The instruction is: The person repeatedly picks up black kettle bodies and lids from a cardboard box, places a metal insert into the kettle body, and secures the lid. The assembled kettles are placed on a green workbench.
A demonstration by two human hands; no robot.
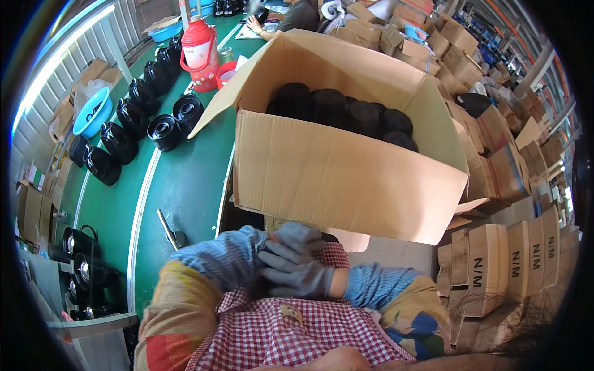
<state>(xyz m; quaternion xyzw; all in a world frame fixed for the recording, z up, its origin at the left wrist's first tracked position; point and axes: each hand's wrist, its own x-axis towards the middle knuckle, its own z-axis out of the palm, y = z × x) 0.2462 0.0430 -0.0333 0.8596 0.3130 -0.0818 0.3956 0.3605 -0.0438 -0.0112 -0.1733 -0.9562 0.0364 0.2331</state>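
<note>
My two hands wear grey gloves and meet in front of my chest, over a red-and-white checked apron. My left hand lies on the far side, its fingers bent and partly hidden. Across and just below it reaches my right hand, fingers stretched toward the left wrist. No held object shows between them. Just beyond the hands stands a large open cardboard box. Several black round parts sit inside it. A metal rod-like tool lies on the green table, left of my hands.
The green work table carries a row of glossy black rounded housings, two round black parts and a red thermos flask. A blue basin stands at the left. Stacked cartons fill the right. Another person's hand shows at the far end.
</note>
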